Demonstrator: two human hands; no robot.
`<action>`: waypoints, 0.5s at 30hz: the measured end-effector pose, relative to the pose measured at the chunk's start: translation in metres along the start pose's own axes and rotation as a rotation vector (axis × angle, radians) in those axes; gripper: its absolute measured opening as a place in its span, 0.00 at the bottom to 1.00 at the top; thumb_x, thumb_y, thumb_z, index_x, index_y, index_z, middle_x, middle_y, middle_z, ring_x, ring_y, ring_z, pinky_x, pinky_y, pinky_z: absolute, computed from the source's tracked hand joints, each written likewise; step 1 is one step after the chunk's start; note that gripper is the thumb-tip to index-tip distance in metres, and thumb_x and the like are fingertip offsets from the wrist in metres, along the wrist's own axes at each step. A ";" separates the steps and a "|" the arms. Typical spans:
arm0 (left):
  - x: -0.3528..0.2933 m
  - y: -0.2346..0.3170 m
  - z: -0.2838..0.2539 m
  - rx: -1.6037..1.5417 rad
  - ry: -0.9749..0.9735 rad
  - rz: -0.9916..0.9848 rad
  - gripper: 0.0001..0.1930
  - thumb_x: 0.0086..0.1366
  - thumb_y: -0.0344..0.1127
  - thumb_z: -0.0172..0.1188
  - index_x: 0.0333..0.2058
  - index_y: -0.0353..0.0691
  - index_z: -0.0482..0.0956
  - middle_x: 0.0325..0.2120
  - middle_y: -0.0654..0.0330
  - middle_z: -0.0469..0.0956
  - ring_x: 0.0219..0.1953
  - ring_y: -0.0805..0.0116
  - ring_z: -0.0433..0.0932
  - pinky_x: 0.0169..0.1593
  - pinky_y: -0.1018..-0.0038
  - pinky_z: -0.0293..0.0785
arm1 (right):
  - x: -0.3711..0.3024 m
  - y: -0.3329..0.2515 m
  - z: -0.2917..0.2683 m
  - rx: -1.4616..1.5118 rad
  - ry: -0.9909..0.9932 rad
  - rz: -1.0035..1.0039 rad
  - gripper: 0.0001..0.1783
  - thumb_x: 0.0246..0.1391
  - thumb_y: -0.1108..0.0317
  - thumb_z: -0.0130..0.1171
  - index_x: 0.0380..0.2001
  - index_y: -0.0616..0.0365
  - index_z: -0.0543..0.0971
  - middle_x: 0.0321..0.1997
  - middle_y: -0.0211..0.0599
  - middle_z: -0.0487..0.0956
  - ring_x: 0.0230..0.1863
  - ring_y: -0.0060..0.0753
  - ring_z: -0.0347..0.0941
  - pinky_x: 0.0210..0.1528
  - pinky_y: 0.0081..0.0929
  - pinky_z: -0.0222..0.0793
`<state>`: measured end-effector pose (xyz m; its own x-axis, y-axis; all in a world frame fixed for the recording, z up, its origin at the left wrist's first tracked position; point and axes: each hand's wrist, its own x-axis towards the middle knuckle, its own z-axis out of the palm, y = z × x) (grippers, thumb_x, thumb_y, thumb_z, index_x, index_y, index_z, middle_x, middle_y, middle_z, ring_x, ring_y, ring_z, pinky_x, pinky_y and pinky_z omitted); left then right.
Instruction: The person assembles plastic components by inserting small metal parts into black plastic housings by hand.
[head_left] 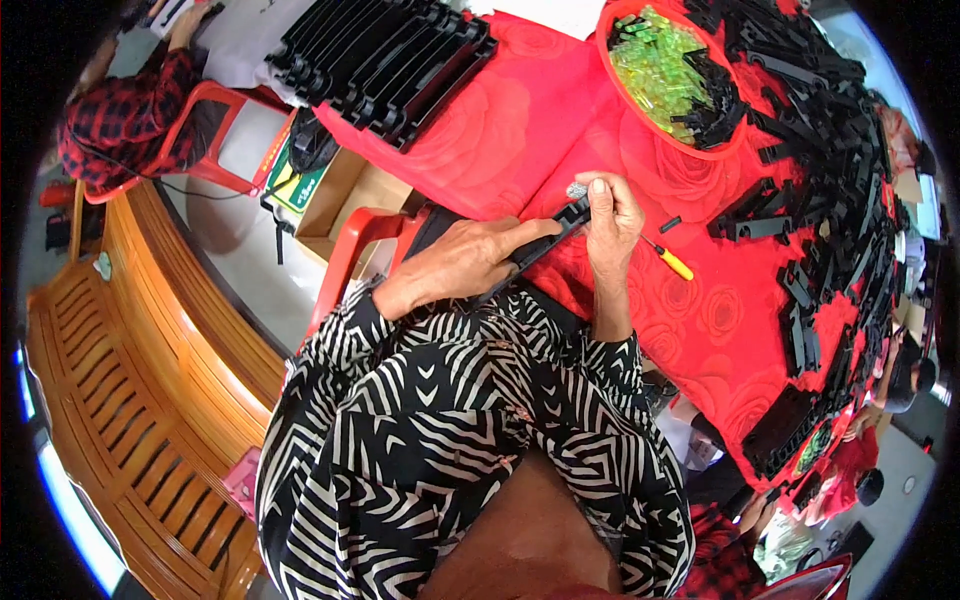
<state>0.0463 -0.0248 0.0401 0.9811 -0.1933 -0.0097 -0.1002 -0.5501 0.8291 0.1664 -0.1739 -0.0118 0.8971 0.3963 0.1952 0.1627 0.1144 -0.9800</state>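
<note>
My left hand [470,262] grips a long black plastic strip [545,240] and holds it slanted over the red rose-patterned tablecloth [520,120]. My right hand [610,215] pinches a small clear-grey piece [577,189] at the strip's upper end, fingertips touching it. A screwdriver with a yellow handle [668,260] lies on the cloth just right of my right hand. Both forearms wear black-and-white zigzag sleeves.
A red bowl [640,110] holds yellow-green clear parts and some black ones. Heaps of black strips [830,150] cover the right of the table; stacked black trays [385,55] lie at the top. A red chair [215,130], a cardboard box [345,195], a wooden bench [130,380] and another person [130,105] are on the left.
</note>
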 end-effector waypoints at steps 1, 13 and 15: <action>0.000 -0.002 0.001 0.087 -0.057 0.016 0.31 0.48 0.24 0.52 0.54 0.47 0.58 0.33 0.49 0.71 0.36 0.51 0.73 0.37 0.63 0.69 | -0.002 -0.001 0.000 -0.004 -0.015 0.006 0.09 0.56 0.68 0.49 0.30 0.64 0.75 0.26 0.28 0.74 0.28 0.14 0.66 0.31 0.15 0.63; 0.004 -0.017 -0.001 0.015 -0.148 -0.077 0.19 0.48 0.20 0.50 0.40 0.42 0.59 0.21 0.48 0.68 0.26 0.46 0.72 0.27 0.59 0.64 | -0.001 -0.008 0.013 -0.106 -0.113 0.077 0.07 0.55 0.70 0.50 0.31 0.63 0.75 0.26 0.29 0.74 0.29 0.17 0.69 0.33 0.15 0.65; 0.005 -0.019 0.001 -0.010 -0.145 -0.075 0.20 0.48 0.20 0.50 0.40 0.42 0.59 0.20 0.48 0.68 0.25 0.46 0.72 0.26 0.59 0.64 | 0.001 -0.008 0.012 -0.062 -0.111 0.082 0.07 0.54 0.71 0.50 0.32 0.63 0.75 0.26 0.29 0.74 0.28 0.17 0.69 0.32 0.16 0.65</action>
<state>0.0530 -0.0164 0.0237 0.9514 -0.2680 -0.1520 -0.0252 -0.5595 0.8284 0.1606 -0.1633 -0.0030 0.8579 0.5010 0.1142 0.1189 0.0225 -0.9926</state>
